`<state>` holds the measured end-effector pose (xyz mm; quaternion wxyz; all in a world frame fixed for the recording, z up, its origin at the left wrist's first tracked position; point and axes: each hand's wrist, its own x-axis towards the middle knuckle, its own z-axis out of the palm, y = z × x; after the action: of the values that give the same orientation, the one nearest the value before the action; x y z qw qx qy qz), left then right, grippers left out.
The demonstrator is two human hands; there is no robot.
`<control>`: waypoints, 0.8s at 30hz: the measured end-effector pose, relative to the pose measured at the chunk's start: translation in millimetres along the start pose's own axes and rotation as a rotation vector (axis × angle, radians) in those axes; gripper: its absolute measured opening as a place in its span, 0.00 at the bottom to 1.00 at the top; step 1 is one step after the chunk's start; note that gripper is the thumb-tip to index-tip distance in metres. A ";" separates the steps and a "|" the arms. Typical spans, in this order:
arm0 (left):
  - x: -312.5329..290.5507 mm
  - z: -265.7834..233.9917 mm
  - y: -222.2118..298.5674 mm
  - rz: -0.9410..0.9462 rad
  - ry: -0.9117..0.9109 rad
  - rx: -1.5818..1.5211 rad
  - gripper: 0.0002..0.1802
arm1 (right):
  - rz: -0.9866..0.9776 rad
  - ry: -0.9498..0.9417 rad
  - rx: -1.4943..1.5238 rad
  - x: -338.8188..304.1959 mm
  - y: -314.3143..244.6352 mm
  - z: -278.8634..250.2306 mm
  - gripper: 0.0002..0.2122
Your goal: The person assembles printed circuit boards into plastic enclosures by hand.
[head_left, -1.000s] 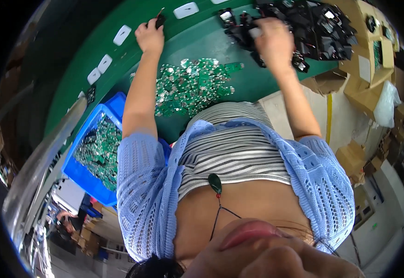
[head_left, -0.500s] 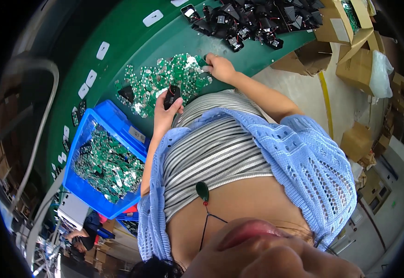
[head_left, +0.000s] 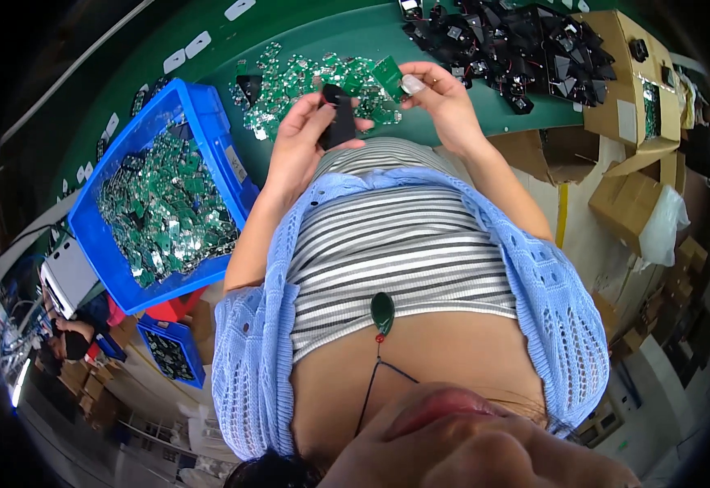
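My left hand (head_left: 291, 140) is closed around a black plastic housing (head_left: 339, 122), held upright with its flat side showing. Pinched between the thumb and fingers of my right hand (head_left: 451, 110) is a green circuit board (head_left: 387, 76), a short way right of the housing and apart from it. Something whitish (head_left: 412, 84) shows at the thumb tip of that hand; I cannot tell what it is. Below both hands, a heap of small green circuit boards (head_left: 296, 75) is spread over the green tabletop (head_left: 493, 120).
A blue bin (head_left: 206, 122) full of circuit boards stands at the left. Many black housings (head_left: 518, 49) with wires are piled at the back right, beside cardboard boxes (head_left: 619, 77). White oval plates (head_left: 198, 42) line the far left. Another person (head_left: 74, 337) is at lower left.
My right hand has lifted from the heap's edge with a circuit board. My left hand has moved right with the housing, bringing both hands nearer each other. The view has shifted.
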<state>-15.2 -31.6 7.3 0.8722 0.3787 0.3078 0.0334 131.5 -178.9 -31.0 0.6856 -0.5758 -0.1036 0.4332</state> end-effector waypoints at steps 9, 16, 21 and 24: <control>-1.0 7.2 -5.2 0.213 -0.193 0.289 0.13 | 0.209 -0.228 0.139 -9.4 -10.9 14.8 0.06; -1.6 3.0 -10.0 0.451 -0.093 0.562 0.12 | 0.329 -0.232 0.371 -2.6 -11.5 8.8 0.08; -1.1 12.7 -4.3 0.154 0.013 -0.132 0.11 | 0.078 -0.257 0.270 -13.7 -7.6 24.1 0.09; 2.2 16.1 -13.7 0.136 0.049 -0.103 0.11 | -0.241 -0.051 -0.182 -12.5 13.5 31.2 0.10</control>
<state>-6.8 -51.0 5.3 0.8785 0.3526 0.3003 0.1175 97.6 -166.5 -28.6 0.6746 -0.6079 -0.2282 0.3511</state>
